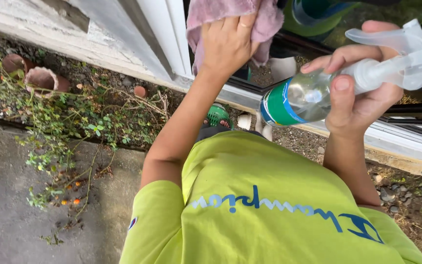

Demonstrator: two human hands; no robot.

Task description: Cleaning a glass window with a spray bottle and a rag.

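Pressing a soft, crumpled pink cloth (264, 19) flat against the dark window glass (377, 14), the left hand (228, 41) lies palm-down on the fabric, fingers (244, 22) together and spread over it; the cloth bunches in folds around the hand. The right hand (362, 93) holds a clear plastic spray bottle (318, 93) tipped on its side, just beside the glass. Its fingers wrap the narrow neck, thumb across the front, under the translucent trigger head (406, 49). The bottle body is smooth and rounded, with a green and blue label band. A white window frame (167, 34) runs below. Lime-green shirt (269, 210) fills the lower view. On the ground: gravel, trailing weeds (74, 122), a broken clay pot (42, 80), rough concrete (6, 205).
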